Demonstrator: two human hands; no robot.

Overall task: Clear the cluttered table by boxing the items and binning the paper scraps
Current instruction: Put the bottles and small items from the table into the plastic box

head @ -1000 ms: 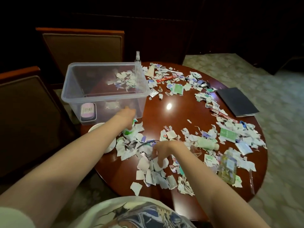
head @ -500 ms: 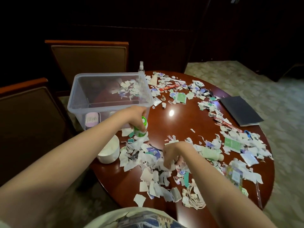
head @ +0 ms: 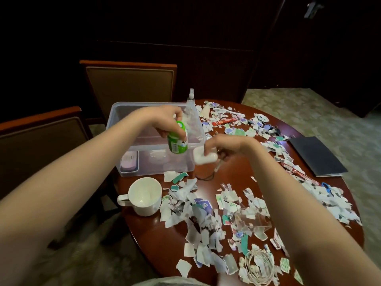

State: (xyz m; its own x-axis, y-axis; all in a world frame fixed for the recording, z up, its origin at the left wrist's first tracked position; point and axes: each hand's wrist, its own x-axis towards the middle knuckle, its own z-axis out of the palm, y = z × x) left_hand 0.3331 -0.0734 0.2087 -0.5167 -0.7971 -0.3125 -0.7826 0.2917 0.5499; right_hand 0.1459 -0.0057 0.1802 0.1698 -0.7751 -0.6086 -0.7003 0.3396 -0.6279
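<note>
My left hand (head: 168, 122) grips a small green bottle (head: 177, 143) by its top, held over the near right corner of the clear plastic box (head: 127, 145). My right hand (head: 223, 144) pinches a small white case (head: 204, 157) with a thin cord hanging from it, just right of the box's near corner. A pink case (head: 128, 163) lies inside the box at the front left. Torn paper scraps (head: 198, 215) cover much of the round wooden table (head: 233, 174).
A white mug (head: 144, 196) stands near the table's left edge. White earphones (head: 259, 265) lie at the near edge, a clear acrylic piece (head: 250, 220) among scraps. A spray bottle (head: 190, 101) stands behind the box, a dark notebook (head: 318, 155) at right. Two chairs (head: 132, 85) on the left.
My left hand lifted the green bottle from the table up over the box. My right hand rose from the scraps holding the white case and moved toward the box.
</note>
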